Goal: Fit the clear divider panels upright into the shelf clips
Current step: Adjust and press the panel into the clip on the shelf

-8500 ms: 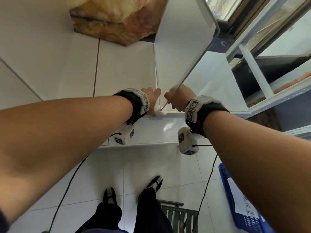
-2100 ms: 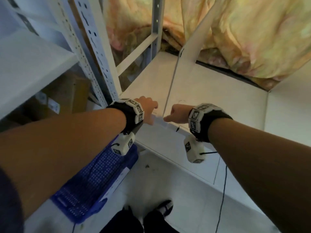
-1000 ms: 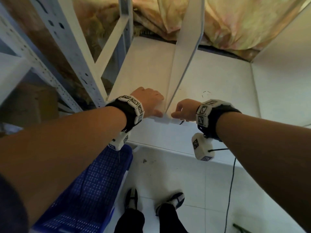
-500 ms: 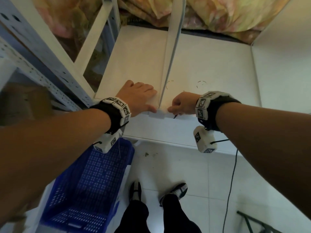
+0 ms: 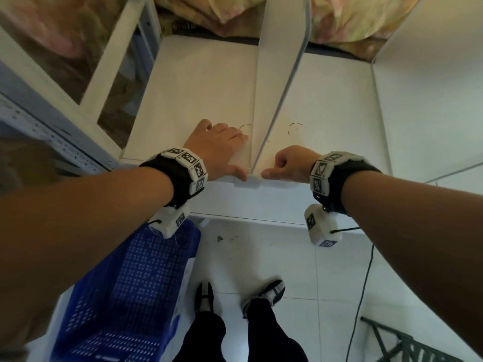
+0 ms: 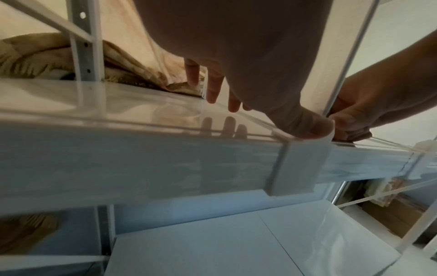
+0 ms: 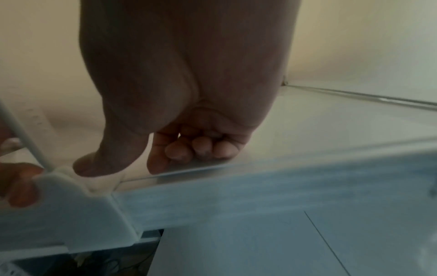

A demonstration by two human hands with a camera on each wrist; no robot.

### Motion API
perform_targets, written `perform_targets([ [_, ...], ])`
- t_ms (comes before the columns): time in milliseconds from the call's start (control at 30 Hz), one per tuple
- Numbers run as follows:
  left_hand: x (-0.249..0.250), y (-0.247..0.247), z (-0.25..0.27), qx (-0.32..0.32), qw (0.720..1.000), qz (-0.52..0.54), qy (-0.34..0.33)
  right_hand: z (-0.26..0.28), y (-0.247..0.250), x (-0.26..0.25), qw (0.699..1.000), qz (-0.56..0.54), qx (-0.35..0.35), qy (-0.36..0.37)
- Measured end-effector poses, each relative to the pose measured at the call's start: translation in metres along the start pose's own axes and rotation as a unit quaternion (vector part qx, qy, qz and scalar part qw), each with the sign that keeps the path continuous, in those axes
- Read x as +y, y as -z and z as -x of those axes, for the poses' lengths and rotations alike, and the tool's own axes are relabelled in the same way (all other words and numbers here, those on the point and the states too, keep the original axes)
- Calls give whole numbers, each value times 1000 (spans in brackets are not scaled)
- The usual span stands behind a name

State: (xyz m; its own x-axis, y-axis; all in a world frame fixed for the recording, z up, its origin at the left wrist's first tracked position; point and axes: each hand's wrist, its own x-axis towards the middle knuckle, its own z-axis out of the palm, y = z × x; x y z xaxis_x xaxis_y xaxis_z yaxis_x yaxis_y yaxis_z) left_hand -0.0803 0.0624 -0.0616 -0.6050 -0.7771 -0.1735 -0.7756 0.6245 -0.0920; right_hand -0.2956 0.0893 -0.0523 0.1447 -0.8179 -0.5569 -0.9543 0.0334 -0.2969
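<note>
At shelf [image 5: 326, 105] front, both thumbs on clip [image 5: 247, 181] w/ divider panel [image 5: 281, 61] upright

White shelf [image 5: 203, 82] under my hands, white clip [image 5: 248, 182] at its edge, clear panel [image 5: 281, 56] edged pale. At seven o'clock, a blue perforated crate [image 5: 125, 296]. At twelve, yellow-pink mottled cloth [image 5: 347, 14]. Black-and-white checker-tagged wristbands [image 5: 188, 165].

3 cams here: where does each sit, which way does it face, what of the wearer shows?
Head: on the head, facing down at the shelf; both forearms, left hand, right hand, legs, shoes.
Left wrist: under the left wrist, looking along the palm at the clip; left thumb, fingers, the right hand beyond.
Right wrist: under the right wrist; curled fingers, thumb beside the clip.
Shared: all three show the clip and the divider panel edge.
</note>
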Motion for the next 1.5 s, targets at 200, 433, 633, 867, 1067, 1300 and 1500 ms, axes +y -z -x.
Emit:
perform_targets([
  [200, 7, -7, 8, 15, 998, 43, 39, 2, -8, -1, 999, -34, 30, 3],
  [433, 8, 4, -2, 24, 999, 40, 27, 3, -6, 0, 999, -33, 17, 0],
  [633, 15, 9, -7, 17, 999, 33, 11, 4, 2, 0, 1000, -13, -3, -17],
  [867, 1, 5, -2, -33, 998, 50, -23, 3, 3, 2, 1000, -20, -4, -13],
  [1067, 6, 17, -16, -58, 997, 8, -58, 1, -2, 9, 998, -66, -4, -12],
  [1300, 4, 22, -26, -59, 990, -76, -102, -2, -4, 10, 998, -67, 0, 4],
  [1500, 5, 19, -28, -52, 988, -97, -105, -2, -4, 9, 998, -68, 6, 5],
])
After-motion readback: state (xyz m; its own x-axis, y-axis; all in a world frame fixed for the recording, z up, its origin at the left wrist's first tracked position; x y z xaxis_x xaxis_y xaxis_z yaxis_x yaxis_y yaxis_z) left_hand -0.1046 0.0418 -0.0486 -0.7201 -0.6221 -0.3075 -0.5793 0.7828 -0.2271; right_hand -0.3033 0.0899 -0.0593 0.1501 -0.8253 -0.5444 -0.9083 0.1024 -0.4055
